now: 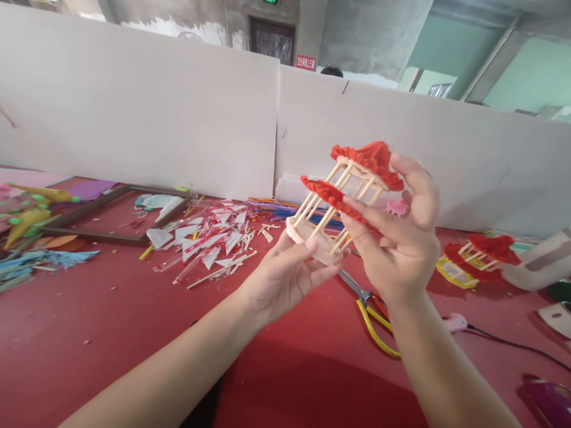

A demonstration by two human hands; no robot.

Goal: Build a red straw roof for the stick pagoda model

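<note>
Tilted to the right above the table, a model pavilion [319,224] made of thin wooden sticks has two red fuzzy roof tiers and a pale flat base. My left hand [287,276] is closed round the base, thumb on its near edge. My right hand [399,243] grips the red tiers from the right, its fingers at the lower tier and the top roof. Below the hands lie scissors [372,329] with yellow handles, partly hidden by my right wrist. A similar small pavilion [480,261] with red roofs and a yellow base stands to the right.
On the red table [145,334] lie a heap of plastic scraps and sticks [214,236], a dark frame [97,235], and blue fringed strips [40,265]. A pink-tipped tool [454,323] with a black cord and a purple object [553,404] lie right. White panels [177,110] stand behind.
</note>
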